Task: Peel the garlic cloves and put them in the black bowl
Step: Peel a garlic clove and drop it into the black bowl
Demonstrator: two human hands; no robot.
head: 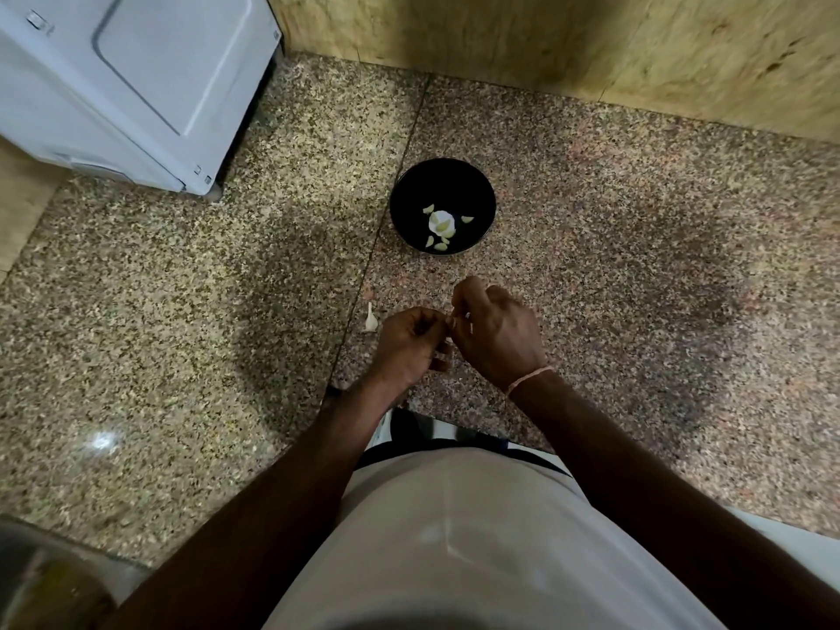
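Head view, looking down on a speckled brown-and-tan polished granite counter [182, 311].

Round black bowl [442, 206] sits on the counter just past the hands, at about 12 o'clock from them. Inside it: several pale peeled garlic cloves [440, 246] scattered toward the near wall, plus one larger white piece [440, 221] near the centre; I cannot tell whether that piece is skin or garlic.

Left hand [411, 345]: fingers curled inward, fingertips meeting those of the right hand. Right hand [497, 331]: fingers curled, knuckles up, a thin pale thread band [529, 379] round the wrist. Both hands pinch a small pale thing [451, 327] between them, mostly hidden; only slivers of white show, likely a garlic clove with skin.

One unpeeled white garlic clove [371, 318] lies on the counter at 9 o'clock from the left hand, just beside it, not touching.

White boxy appliance [132, 79] stands at 10 o'clock. Yellowish plywood-like wall panel [591, 43] runs along the far edge, from 12 to 2 o'clock.
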